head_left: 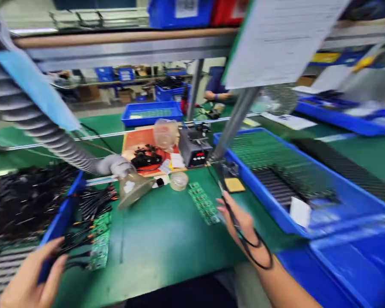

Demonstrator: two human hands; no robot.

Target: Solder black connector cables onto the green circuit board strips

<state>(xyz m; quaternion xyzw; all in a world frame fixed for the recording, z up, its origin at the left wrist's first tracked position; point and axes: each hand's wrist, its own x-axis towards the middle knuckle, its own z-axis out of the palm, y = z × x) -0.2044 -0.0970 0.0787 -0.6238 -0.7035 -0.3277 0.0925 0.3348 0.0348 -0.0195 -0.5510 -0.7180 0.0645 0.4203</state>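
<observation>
My right hand [239, 218] is closed around a soldering iron [225, 194], its tip pointing up and away over the bench. The iron's black cord [266, 252] loops down by my wrist. Just left of that hand lies a green circuit board panel [203, 203]. At the lower left, my left hand [32, 273] is blurred, with thumb and forefinger apart beside black cables [75, 250]. Those cables run to a stack of green circuit boards [100, 241]. Beyond my right hand sits a yellow sponge [234, 185] in its holder.
A soldering station [195, 147] stands at the back beside a roll of tape [179, 181]. A fume hose [60, 141] ends in a hood [133, 188]. Blue trays flank me: cables fill the left one [60, 218]; boards lie in the right one [285, 222]. Another person's arm [216, 96] shows behind.
</observation>
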